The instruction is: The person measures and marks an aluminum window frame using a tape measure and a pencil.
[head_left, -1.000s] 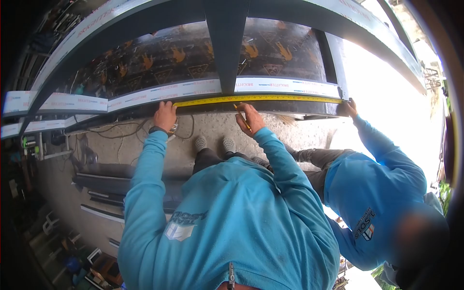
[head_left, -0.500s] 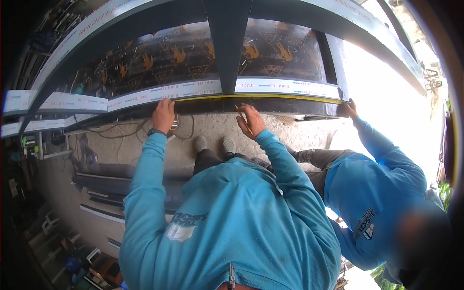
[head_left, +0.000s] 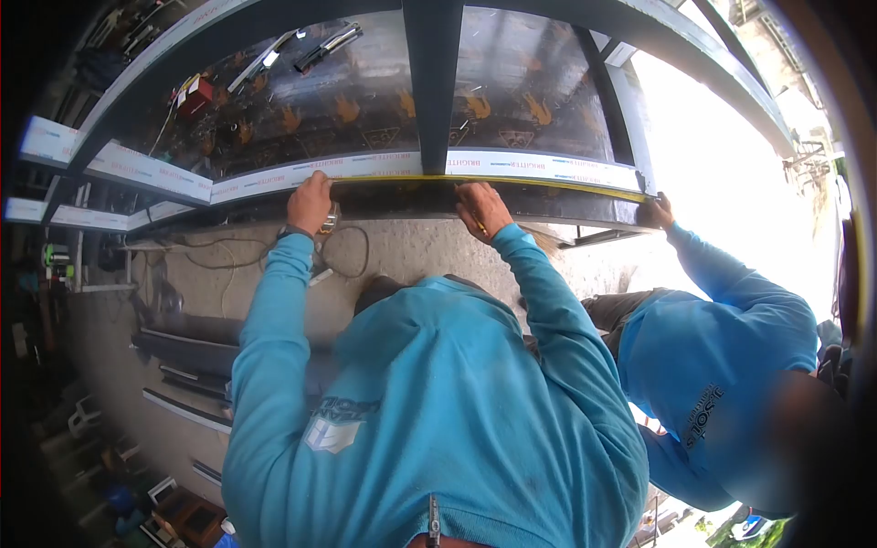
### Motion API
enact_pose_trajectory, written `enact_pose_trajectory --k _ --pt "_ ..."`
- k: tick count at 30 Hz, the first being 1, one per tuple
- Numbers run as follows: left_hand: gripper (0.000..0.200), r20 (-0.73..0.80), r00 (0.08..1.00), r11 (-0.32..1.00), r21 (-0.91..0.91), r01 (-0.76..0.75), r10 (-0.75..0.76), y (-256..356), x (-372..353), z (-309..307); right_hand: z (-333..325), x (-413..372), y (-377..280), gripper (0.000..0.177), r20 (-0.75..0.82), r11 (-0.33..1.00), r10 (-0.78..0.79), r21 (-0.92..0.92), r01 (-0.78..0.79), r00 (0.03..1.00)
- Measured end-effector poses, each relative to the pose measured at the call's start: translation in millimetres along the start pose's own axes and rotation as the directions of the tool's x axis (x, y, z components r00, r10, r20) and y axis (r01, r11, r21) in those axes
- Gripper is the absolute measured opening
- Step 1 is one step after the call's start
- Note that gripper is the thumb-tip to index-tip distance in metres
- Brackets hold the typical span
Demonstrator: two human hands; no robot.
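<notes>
A yellow measuring tape [head_left: 548,186] is stretched along the near rail of a dark metal frame [head_left: 433,91], whose white film [head_left: 539,165] carries printed lettering. My left hand [head_left: 311,203] is closed on the tape at its left end, with the tape case [head_left: 330,217] just beside the fingers. My right hand [head_left: 484,210] rests at the rail near the middle upright, fingers curled around a pencil [head_left: 480,225] that is mostly hidden. At the right end, a co-worker's hand [head_left: 660,212] touches the tape and the frame's corner.
Behind the rail lies a dark printed board [head_left: 365,114] bearing a red box [head_left: 193,97] and metal pieces [head_left: 329,47]. A co-worker in a blue shirt [head_left: 722,338] stands to my right. Cables [head_left: 228,265] and long dark profiles [head_left: 187,408] lie on the floor.
My right hand has moved up against the rail, its fingers now curled and the pencil less visible. My view has tilted forward, showing more of the board. The left hand keeps its hold.
</notes>
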State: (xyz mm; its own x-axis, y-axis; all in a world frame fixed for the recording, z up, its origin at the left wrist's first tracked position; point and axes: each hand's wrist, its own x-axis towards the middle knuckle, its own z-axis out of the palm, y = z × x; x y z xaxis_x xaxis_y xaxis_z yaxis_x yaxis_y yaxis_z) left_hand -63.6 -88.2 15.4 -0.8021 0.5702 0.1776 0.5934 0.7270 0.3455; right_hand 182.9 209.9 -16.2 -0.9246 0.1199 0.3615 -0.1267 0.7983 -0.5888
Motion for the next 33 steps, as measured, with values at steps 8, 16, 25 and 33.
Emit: enact_pose_trajectory --k 8,16,25,33 --pt "0.020 0.014 0.999 0.999 0.019 0.039 -0.039 1 -5 -3 -7 2 12 0.027 0.007 0.997 -0.082 -0.008 0.082 0.997" --pt "0.023 0.069 0.996 0.997 0.047 0.055 -0.058 2 -1 -9 -9 0 11 0.028 -0.005 0.997 -0.073 -0.002 0.073 0.997" --pt "0.024 0.107 0.991 0.996 0.061 0.070 -0.076 5 0 -11 -8 -3 11 0.028 -0.038 0.996 -0.087 -0.001 0.087 0.995" --pt "0.024 0.100 0.994 0.999 0.020 0.036 -0.038 2 -6 -7 -3 -5 15 0.027 -0.050 0.998 -0.068 -0.003 0.068 0.996"
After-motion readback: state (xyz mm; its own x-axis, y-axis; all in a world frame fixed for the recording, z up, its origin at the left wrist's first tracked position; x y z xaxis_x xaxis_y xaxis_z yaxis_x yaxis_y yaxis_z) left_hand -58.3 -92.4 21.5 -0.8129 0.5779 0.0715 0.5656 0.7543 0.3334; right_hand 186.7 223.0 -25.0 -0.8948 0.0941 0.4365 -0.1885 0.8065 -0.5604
